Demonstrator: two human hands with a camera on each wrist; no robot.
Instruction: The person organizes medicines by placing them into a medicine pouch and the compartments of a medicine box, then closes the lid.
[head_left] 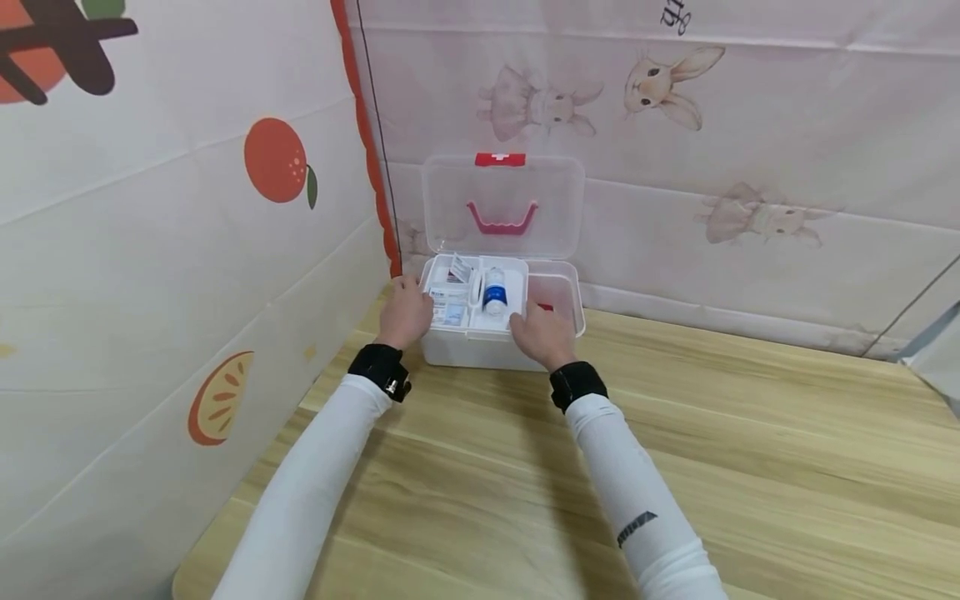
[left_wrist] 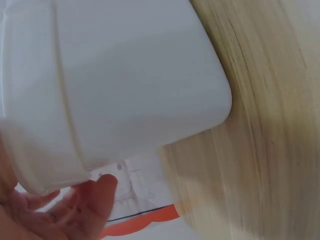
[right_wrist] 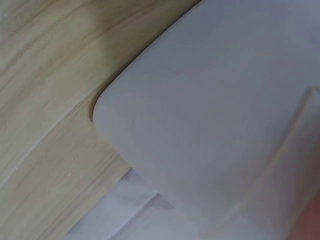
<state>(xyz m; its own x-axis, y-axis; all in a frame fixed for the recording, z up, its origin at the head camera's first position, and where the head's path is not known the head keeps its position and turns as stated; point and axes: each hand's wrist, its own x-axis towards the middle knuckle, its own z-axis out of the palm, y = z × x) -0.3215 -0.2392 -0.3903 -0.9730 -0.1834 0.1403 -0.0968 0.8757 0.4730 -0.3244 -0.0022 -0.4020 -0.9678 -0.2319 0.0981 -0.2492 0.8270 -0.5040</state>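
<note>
A white first-aid box (head_left: 480, 350) stands on the table with its translucent lid (head_left: 450, 200) raised at the back. In its left part sits a white tray (head_left: 513, 271) with a middle handle, holding a blue-and-white bottle (head_left: 495, 292) and several small packets (head_left: 448, 310). My left hand (head_left: 406, 312) grips the box's left side at the rim; its curled fingers (left_wrist: 102, 195) show beside the rim in the left wrist view. My right hand (head_left: 545, 335) pinches the tray near its front right corner, fingertips partly hidden. The right wrist view shows mainly the box's smooth wall (right_wrist: 190, 115).
The box's right compartment (head_left: 558, 287) contains something red (head_left: 546, 307). A pink handle (head_left: 502, 227) and a red latch (head_left: 500, 159) are on the lid. A fruit-printed wall cover (head_left: 225, 275) runs along the left, a rabbit-printed one (head_left: 645, 233) behind. The wooden table (head_left: 750, 433) extends right.
</note>
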